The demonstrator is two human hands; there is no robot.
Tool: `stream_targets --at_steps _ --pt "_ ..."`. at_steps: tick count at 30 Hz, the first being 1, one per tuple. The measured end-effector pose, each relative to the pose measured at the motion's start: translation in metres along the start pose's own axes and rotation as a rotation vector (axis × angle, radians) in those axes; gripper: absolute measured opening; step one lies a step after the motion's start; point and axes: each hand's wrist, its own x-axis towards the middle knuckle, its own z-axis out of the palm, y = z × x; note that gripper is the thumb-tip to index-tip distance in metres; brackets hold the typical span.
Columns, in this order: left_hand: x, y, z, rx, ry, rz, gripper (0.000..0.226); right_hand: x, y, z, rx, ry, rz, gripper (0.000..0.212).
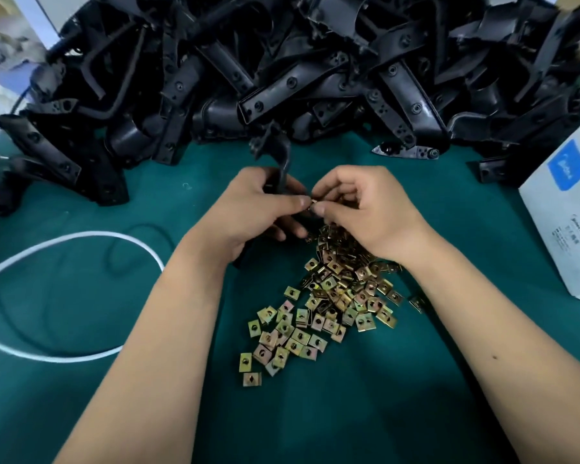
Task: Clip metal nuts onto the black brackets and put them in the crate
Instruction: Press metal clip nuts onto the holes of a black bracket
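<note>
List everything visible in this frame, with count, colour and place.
brackets: large heap, black, far side of table
held bracket: one, black, centre, above the nuts
nuts: loose pile, brass-coloured, centre
held nut: one, brass-coloured, between both thumbs
box: one, white with blue label, right edge
cable: one, white, left
table cover: one, teal
left hand: grips held bracket
right hand: pinches held nut

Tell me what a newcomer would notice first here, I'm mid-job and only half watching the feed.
First, the big heap of black brackets filling the far side of the green table. Next, the scatter of brass-coloured metal nuts at the centre, between the forearms. Just above it, the left hand grips one bracket while the right hand pinches a nut against it.
</note>
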Motion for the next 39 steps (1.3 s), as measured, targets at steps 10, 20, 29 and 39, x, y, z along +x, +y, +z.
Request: stream_targets --at_steps 10,20,29,39 --pt "0.002 0.001 0.003 -0.119 0.117 -0.049 0.014 -0.003 0.003 0.003 0.164 0.015 -0.021 0.008" --pt "-0.003 -0.009 -0.016 0.55 0.462 0.207 0.049 0.001 0.008 -0.011 0.462 0.231 0.106 0.022" --pt "-0.001 -0.014 -0.004 0.821 0.152 0.272 0.128 -0.001 0.007 -0.008 0.547 0.184 0.122 0.023" --pt "0.002 -0.016 -0.004 0.697 0.148 0.286 0.109 -0.001 0.004 -0.003 0.552 0.155 0.138 0.015"
